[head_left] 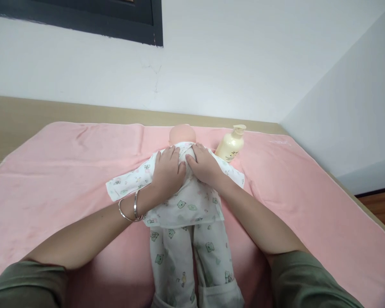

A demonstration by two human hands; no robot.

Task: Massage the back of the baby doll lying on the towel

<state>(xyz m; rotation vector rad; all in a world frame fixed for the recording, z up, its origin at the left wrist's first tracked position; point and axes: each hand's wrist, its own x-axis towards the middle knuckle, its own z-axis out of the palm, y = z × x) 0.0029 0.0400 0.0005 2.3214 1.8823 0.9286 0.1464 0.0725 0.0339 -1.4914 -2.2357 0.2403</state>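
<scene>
A baby doll (pixel 182 133) lies on a pink blanket (pixel 67 171), its head toward the wall. It wears a white printed top (pixel 186 207) and matching trousers (pixel 176 261), with both sleeves spread outward. My left hand (pixel 169 171) rests flat on the left side of the doll's chest area, fingers pointing toward the head. On the right side my right hand (pixel 204 164) lies the same way, its thumb apart from the fingers. Neither hand grips anything. Two silver bangles (pixel 135 206) circle my left wrist. The doll's own hands are hidden by the sleeves.
A pale yellow pump bottle (pixel 231 143) leans at the doll's right sleeve, near the back of the blanket. Behind is a wooden surface edge (pixel 115 111) against a white wall (pixel 211 64). A dark frame (pixel 131 21) is on the wall at upper left.
</scene>
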